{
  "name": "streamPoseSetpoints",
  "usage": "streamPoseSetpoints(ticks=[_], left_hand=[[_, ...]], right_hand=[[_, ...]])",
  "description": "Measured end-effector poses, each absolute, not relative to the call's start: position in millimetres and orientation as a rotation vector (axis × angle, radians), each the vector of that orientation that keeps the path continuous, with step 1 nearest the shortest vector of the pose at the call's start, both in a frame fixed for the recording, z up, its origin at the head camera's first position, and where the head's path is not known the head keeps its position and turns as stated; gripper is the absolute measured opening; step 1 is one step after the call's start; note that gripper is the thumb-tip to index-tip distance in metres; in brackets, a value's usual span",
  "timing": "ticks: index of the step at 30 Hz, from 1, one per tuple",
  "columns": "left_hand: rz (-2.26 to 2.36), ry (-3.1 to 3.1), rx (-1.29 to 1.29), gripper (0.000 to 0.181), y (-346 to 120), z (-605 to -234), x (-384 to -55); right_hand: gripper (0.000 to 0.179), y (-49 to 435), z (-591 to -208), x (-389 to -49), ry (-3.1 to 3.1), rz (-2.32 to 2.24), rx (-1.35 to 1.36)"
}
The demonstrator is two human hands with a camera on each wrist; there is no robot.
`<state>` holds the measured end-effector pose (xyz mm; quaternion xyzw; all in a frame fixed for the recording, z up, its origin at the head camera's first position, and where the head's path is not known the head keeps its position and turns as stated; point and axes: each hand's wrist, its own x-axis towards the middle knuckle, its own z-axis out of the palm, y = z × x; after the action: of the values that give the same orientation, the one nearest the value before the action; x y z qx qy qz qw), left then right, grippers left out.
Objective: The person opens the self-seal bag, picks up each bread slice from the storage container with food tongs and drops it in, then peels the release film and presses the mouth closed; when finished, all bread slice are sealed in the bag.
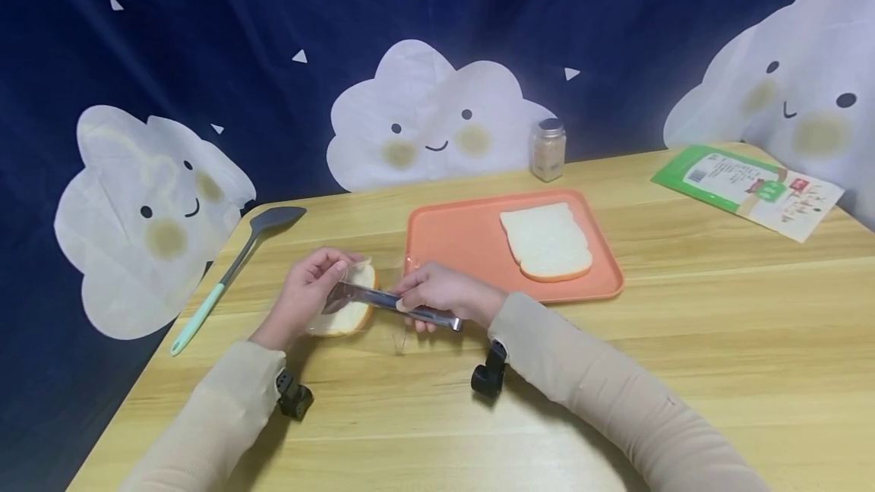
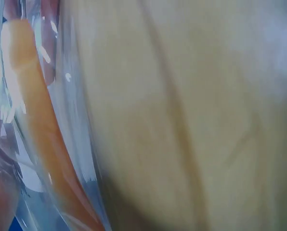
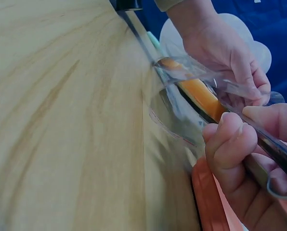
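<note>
The left hand (image 1: 311, 287) pinches a clear bag (image 3: 235, 88) around a bread slice (image 1: 352, 317), situated left of the orange tray (image 1: 451, 238) and over the desk (image 1: 683, 340). The right hand (image 1: 444, 291) grips metal tongs (image 1: 372, 296), its fingers curled round them; the tips extend to the bagged slice, though whether they clasp it cannot be told. A second slice (image 1: 549, 241) lies flat on the tray's right part. Behind the tray stands a jar (image 1: 549, 150); a packet (image 1: 752, 188) lies far right, a spatula (image 1: 235, 268) left.

Spatula (image 1: 217, 293) left of bagged bread (image 1: 354, 317); tray (image 1: 458, 238) right, bread slice (image 1: 549, 241) on it; jar (image 1: 549, 154) behind tray; pouch (image 1: 748, 190) farthest right.
</note>
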<state>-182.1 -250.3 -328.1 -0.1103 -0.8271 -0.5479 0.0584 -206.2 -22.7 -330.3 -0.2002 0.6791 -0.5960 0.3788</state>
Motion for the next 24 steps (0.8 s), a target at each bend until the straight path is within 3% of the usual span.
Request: streamPoseSetpoints(ticks=[12, 20, 24], left_hand=[[-1.833, -2.436, -0.378, 0.029, -251.3, -328.9, -177.6], [-1.682, -2.426, -0.437, 0.021, -247.8, -329.4, -176.3], [-1.885, -2.361, -0.446, 0.023, -240.2, -330.0, -175.5]], right_hand=[[0.039, -20.6, -329.8, -208.3, 1.722, -1.558, -0.491], [0.043, -18.0, -330.0, -211.0, 1.716, -1.594, -0.445], [0.041, -22.4, -330.4, -209.3, 1.741, -1.574, -0.447]])
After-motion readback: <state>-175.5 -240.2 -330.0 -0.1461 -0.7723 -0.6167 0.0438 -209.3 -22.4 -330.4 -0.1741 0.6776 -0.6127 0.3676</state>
